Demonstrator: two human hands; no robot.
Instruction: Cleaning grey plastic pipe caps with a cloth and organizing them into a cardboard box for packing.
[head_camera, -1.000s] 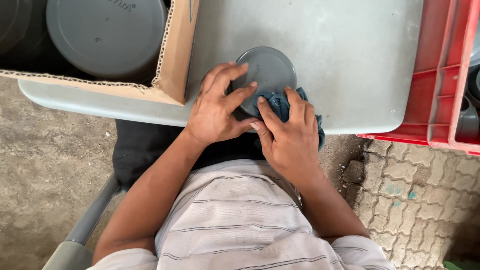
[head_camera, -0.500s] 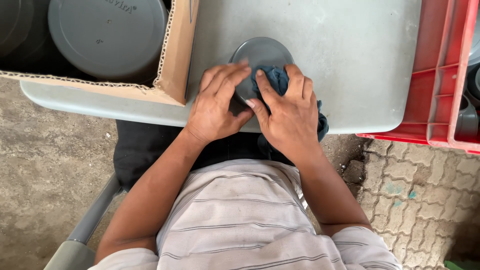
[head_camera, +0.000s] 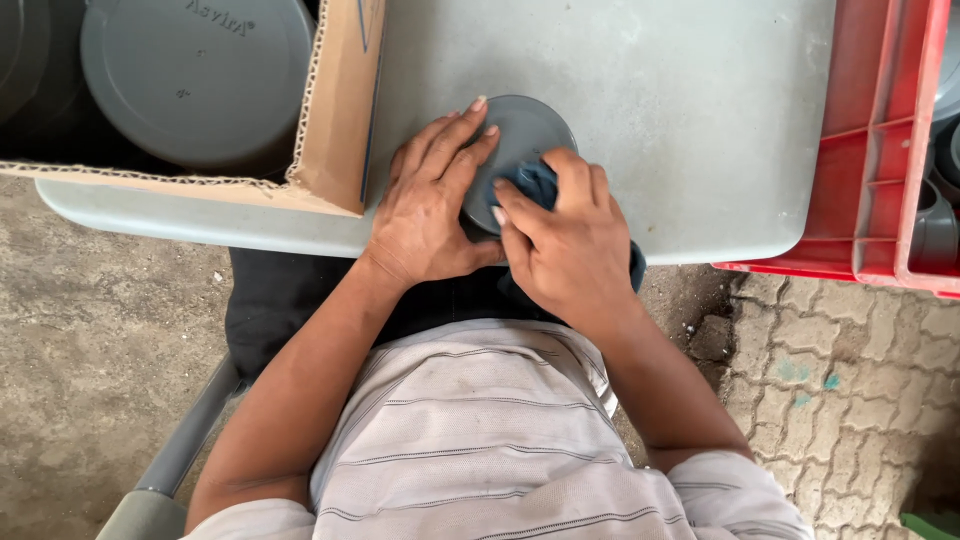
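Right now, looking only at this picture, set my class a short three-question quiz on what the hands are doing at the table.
1. True or false: the right hand presses a dark blue cloth on the round grey plastic cap.
2. Which hand steadies the cap with flat fingers? A) left hand B) right hand
3. Fill in: the open brown cardboard box lies to the person's ____.

Key: 1 true; 2 A; 3 left.
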